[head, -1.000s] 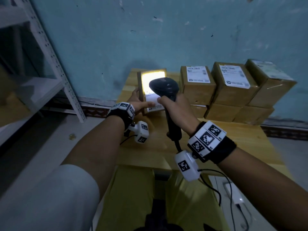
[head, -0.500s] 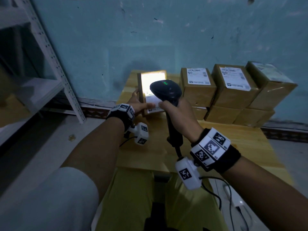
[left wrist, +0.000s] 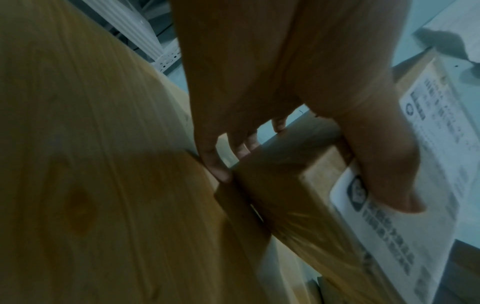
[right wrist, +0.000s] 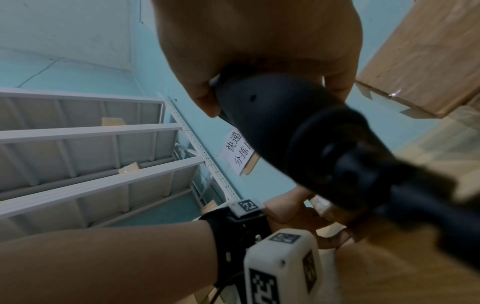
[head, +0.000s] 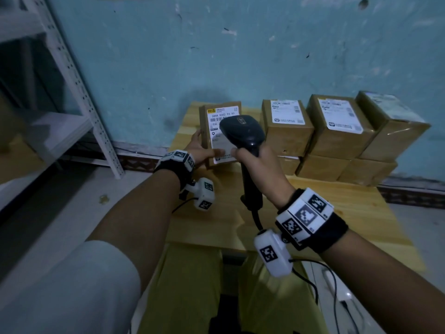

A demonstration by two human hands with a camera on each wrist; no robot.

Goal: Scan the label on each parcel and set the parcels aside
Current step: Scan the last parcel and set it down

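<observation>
The bright scan light that was washing out the label [head: 222,133] half a second ago is gone, and the print is now showing plainly; judging by that, the read on this parcel [head: 220,132] is done and setting it aside is the step coming up. The left hand [head: 201,150] is gripping the parcel, thumb curled onto the label's lower edge and fingers wrapped behind, holding it upright near the table's [head: 356,213] far left corner. The right hand [head: 258,165] is clenching the scanner [head: 242,132] by its handle, its head hanging in front of the label. Stacked boxes [head: 337,131] are sitting along the table's far edge to the right.
</observation>
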